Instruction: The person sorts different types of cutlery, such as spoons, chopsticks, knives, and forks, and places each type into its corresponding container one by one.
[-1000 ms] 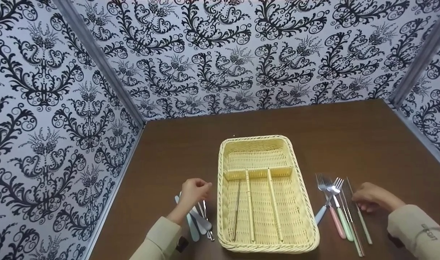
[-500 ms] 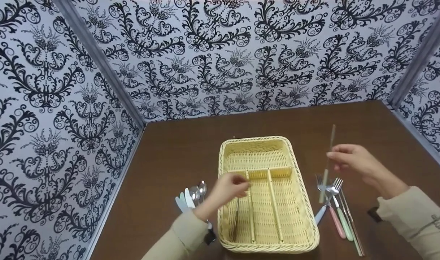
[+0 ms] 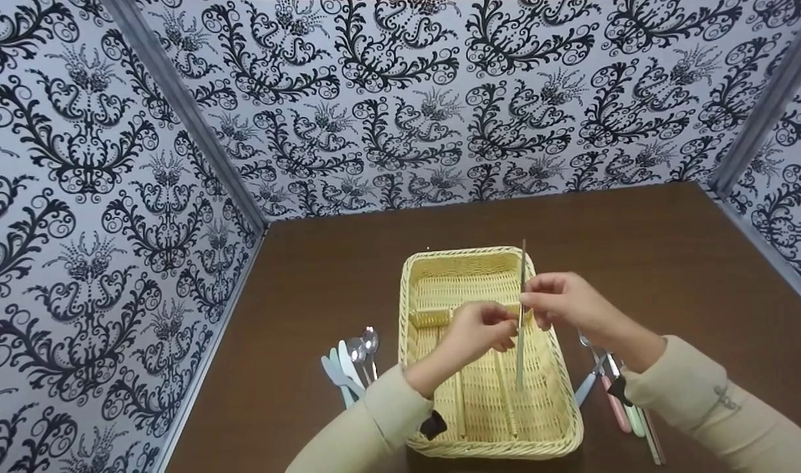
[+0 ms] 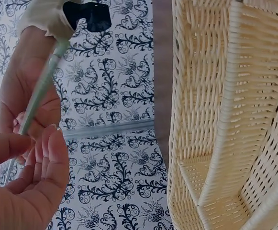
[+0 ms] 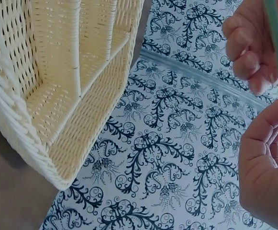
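A metal chopstick with a pale green handle (image 3: 520,361) stands nearly upright above the right side of the wicker basket (image 3: 574,430). My right hand (image 3: 561,302) pinches its metal upper part between thumb and fingers. From the left, my left hand (image 3: 476,328) meets the same chopstick just below, thumb and fingertips at the shaft. In the left wrist view the green handle (image 4: 39,91) slants past the left thumb, the thin end running between thumb and fingers. Both hands (image 5: 265,163) nearly touch in the right wrist view. My left forearm hides much of the basket's left compartment.
Spoons (image 3: 370,338) and table knives (image 3: 338,374) lie left of the basket, partly behind my left sleeve. To its right are forks with blue, pink (image 3: 616,410) and green handles and more chopsticks (image 3: 654,440), partly under my right forearm. Patterned walls (image 3: 400,118) surround the table.
My right hand has lifted the chopstick off the table on the right and carried it left over the basket. My left hand has left the knives and spoons and moved right to meet it.
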A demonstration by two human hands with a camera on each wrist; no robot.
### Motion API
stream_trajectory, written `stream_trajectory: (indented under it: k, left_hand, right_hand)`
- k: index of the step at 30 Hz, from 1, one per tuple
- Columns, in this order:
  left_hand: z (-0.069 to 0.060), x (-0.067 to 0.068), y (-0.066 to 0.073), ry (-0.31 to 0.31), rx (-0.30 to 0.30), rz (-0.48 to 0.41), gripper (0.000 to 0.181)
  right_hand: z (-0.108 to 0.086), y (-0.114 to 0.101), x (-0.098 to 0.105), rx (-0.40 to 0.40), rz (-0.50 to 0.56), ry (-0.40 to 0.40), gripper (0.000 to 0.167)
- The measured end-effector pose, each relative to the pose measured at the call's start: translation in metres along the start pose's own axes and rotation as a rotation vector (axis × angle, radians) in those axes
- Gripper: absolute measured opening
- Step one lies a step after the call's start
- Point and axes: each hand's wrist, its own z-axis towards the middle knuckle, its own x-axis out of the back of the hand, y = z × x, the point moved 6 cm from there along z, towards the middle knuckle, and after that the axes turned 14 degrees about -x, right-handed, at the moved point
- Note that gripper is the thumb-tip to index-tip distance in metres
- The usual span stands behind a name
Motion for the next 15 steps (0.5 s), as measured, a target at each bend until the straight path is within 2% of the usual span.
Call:
stream_trajectory:
  k: [5,8,10,12,15]
  left_hand:
    - [0.0,0.0,-0.002,0.026,0.035,-0.094,0.014]
    - [0.002,0.003,-0.003,0.032,0.035,-0.061,0.014]
    - [0.003,0.01,-0.004,0.032,0.046,-0.012,0.013]
    - [0.004,0.023,-0.006,0.034,0.093,0.071,0.011]
    - [0.0,0.051,-0.016,-0.008,0.226,0.306,0.007]
  right_hand:
    - [0.003,0.001,-0.003,0.018,-0.04,0.015,0.017]
    - [0.005,0.002,-0.004,0.007,-0.047,0.027,0.023]
    - [0.005,0.003,-0.004,-0.009,-0.037,0.033,0.027]
    - [0.005,0.005,-0.001,-0.036,-0.017,0.046,0.03]
    - [0.004,0.006,0.007,-0.047,0.007,0.064,0.034]
